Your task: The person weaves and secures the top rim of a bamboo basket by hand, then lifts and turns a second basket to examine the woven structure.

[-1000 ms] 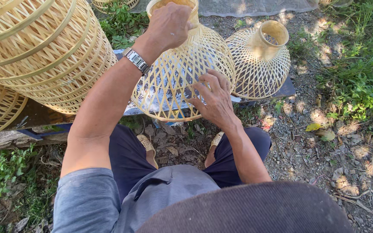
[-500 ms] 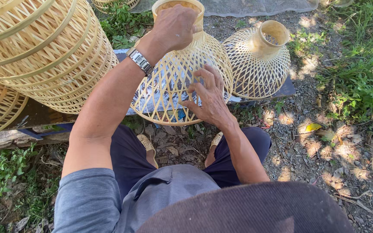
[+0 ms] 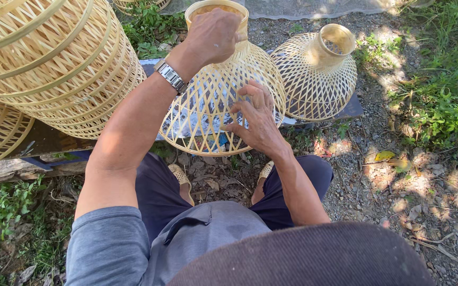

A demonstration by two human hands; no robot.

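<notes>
A bell-shaped woven bamboo basket (image 3: 208, 114) stands in front of me on a low board, narrow neck up. My left hand (image 3: 214, 34), with a metal wristwatch on the wrist, grips the round neck at the top. My right hand (image 3: 255, 116) rests on the basket's lattice side with fingers spread, fingertips touching the strips. My knees in dark trousers sit just below the basket.
A second, similar woven basket (image 3: 319, 74) stands to the right on the same board (image 3: 353, 108). Large stacked bamboo baskets (image 3: 49, 58) fill the left. Gravel ground (image 3: 398, 180) lies to the right, grass (image 3: 446, 90) at the far right and lower left.
My right hand has shifted slightly on the basket's side, fingers spreading more. The left hand stays on the neck.
</notes>
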